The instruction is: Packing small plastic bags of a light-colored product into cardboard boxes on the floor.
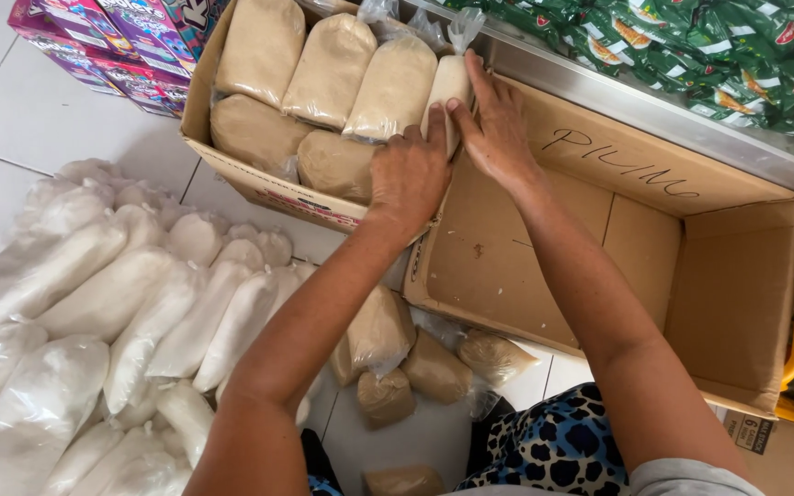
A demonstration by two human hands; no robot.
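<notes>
bag in hands (446,87): clear plastic, pale brown powder, upright at the end of the back row in the cardboard box (737,276)
left hand (408,174): curled, fingertips pressed on the bag's near side
right hand (496,129): fingers spread flat along the bag's right side
box contents: brown bags (328,69) packed in two rows at the left end; bare cardboard to the right
floor (39,119): white tiles; heap of white bags (112,312) at left, a few loose brown bags (434,367) just below the box
behind box: green packets (691,46) on a shelf
</notes>
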